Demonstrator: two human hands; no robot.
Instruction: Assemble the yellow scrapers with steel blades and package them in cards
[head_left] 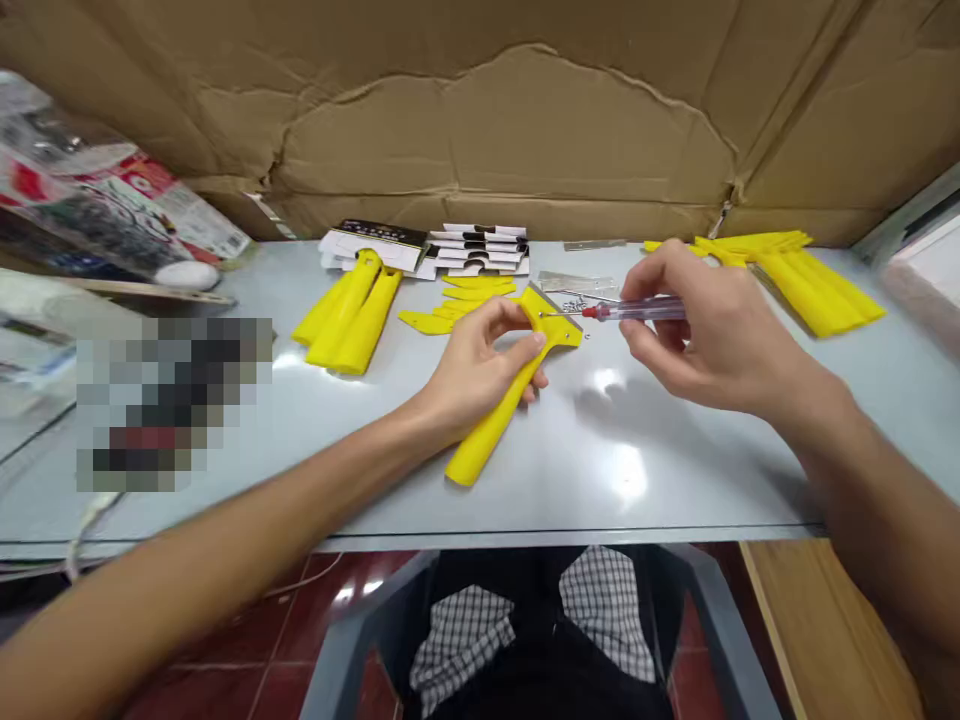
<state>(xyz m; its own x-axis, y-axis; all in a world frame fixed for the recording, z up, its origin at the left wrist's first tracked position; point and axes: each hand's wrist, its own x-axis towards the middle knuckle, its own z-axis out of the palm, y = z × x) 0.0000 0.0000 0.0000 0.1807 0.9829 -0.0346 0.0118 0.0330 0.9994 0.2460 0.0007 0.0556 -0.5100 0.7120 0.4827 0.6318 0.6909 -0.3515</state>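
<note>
My left hand is closed around a yellow scraper, its wide head pointing up and its handle toward me. Two screws show on the head. In my right hand is a screwdriver with a clear handle and red collar, pinched between thumb and fingers. Its thin shaft points left, and the tip is at the left screw on the scraper head. Small screws lie in a pile just behind the scraper, with metal blades beyond them.
Yellow handles lie at the back left, near stacked cards and flat yellow pieces. More yellow scrapers are at the back right. Cardboard stands behind the table. Plastic packaging is at the left.
</note>
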